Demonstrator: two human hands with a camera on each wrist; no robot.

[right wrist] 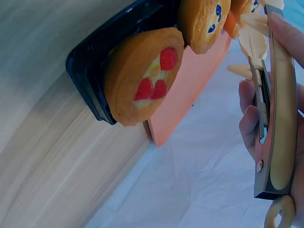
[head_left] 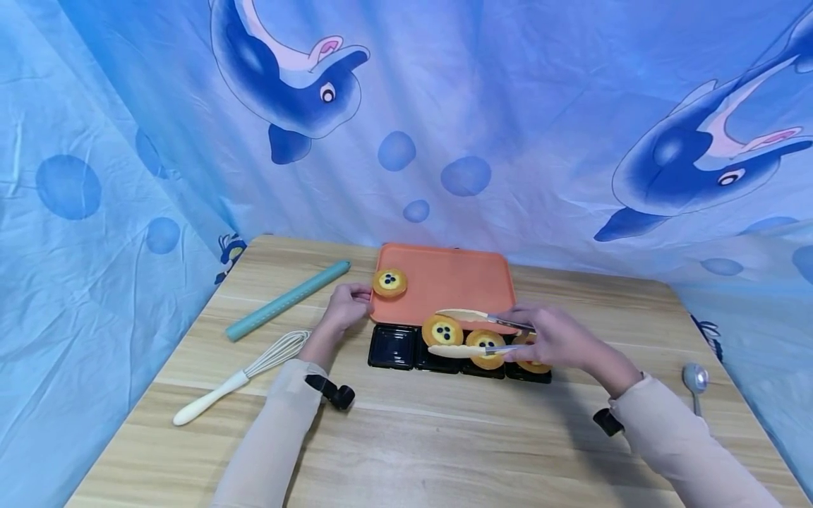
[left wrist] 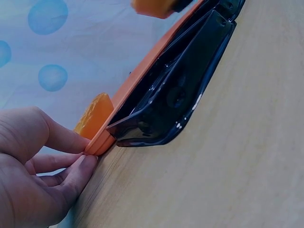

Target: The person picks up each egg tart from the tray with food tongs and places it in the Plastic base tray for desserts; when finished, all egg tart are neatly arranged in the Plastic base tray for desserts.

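My left hand (head_left: 346, 308) pinches the left edge of the orange tray (head_left: 451, 275) between thumb and fingers, as the left wrist view shows. A blueberry-topped tart (head_left: 389, 282) sits on that tray near this hand. My right hand (head_left: 552, 337) grips tongs (right wrist: 283, 118) with cream-coloured tips, which point left. Between the tips is another blueberry tart (head_left: 442, 331), over the second compartment of the black container (head_left: 392, 347). Farther right in the container are a third blueberry tart (head_left: 488, 360) and a raspberry-topped tart (right wrist: 145, 78), partly hidden under my right hand in the head view.
To the left lie a teal rolling pin (head_left: 288, 300) and a whisk (head_left: 209, 400) with a white handle. A metal spoon (head_left: 695, 379) lies by the right table edge. Behind the wooden table (head_left: 432, 437) hangs a blue curtain (head_left: 457, 106) with dolphins.
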